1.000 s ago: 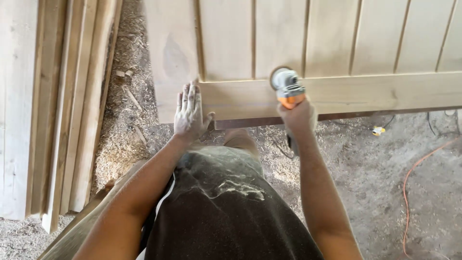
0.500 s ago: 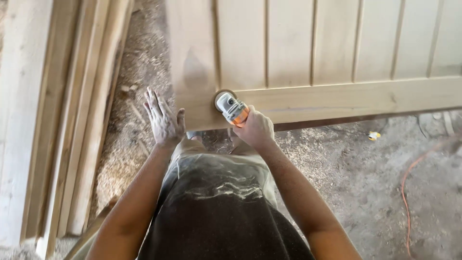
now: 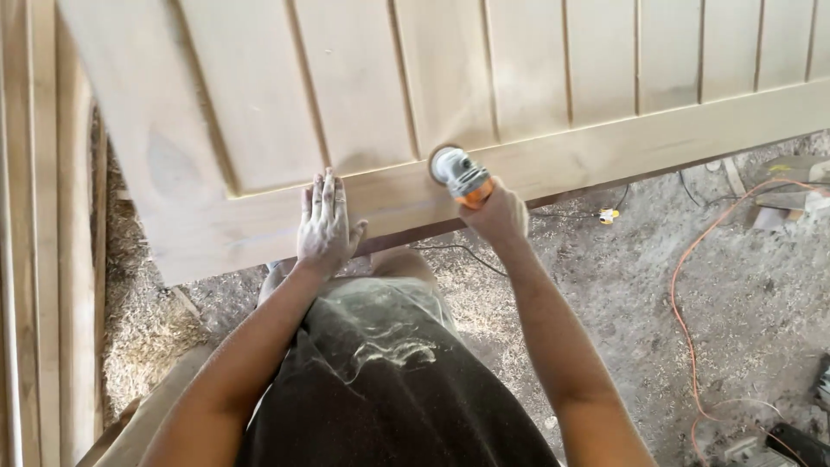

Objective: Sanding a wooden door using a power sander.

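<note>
Wooden panelled door under sanding, both hands at its lower rail.

Pale timber boards [image 3: 47, 259] stand along the left edge, with wood shavings [image 3: 143, 320] heaped on the ground just beside them. Next, the large grooved door panel [image 3: 363, 95] lies across the upper part of the view. Left hand [image 3: 326, 227], coated in dust, rests flat on the bottom rail with fingers spread and thumb out to the side, holding nothing. Right hand [image 3: 499, 214] is closed around the orange and grey sander [image 3: 462, 177], whose round disc touches the rail at the foot of a groove. Further right, a black cable [image 3: 467, 252] and an orange cord [image 3: 692, 259] lie on the dusty floor [image 3: 657, 329].
</note>
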